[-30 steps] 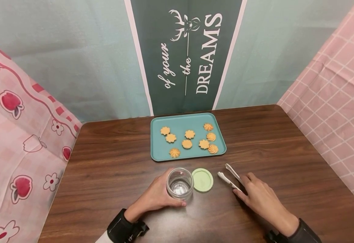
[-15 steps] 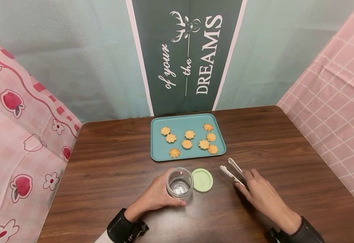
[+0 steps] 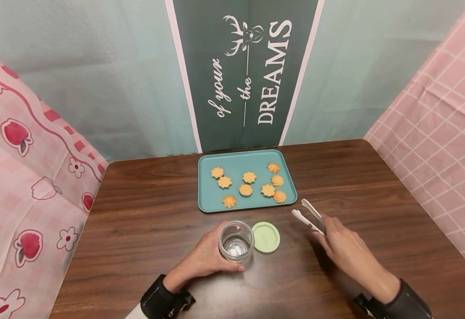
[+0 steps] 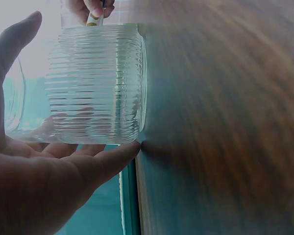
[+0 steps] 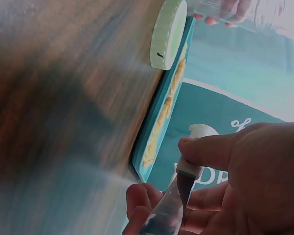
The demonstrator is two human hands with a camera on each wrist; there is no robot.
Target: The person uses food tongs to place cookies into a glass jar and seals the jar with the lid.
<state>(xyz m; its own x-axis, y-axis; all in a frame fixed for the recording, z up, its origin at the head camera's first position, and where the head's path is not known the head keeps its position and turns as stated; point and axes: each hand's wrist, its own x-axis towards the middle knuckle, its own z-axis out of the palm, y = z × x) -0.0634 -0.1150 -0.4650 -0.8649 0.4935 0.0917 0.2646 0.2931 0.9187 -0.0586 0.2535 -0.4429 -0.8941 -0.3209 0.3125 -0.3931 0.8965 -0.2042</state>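
With our left hand (image 3: 206, 257) curled round the glass jar (image 3: 236, 241) near the desk's front edge and our right hand (image 3: 345, 250) pinching the white tongs (image 3: 308, 216) just off the tray's (image 3: 208, 201) front right corner, we judged that so shallow a pinch risked the tongs slipping or twisting.

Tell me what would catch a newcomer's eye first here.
Probably the teal tray of golden cookies at the far middle of the dark wooden table. Nearer, the left hand holds a clear ribbed jar beside its green lid, while the right hand grips white tongs.
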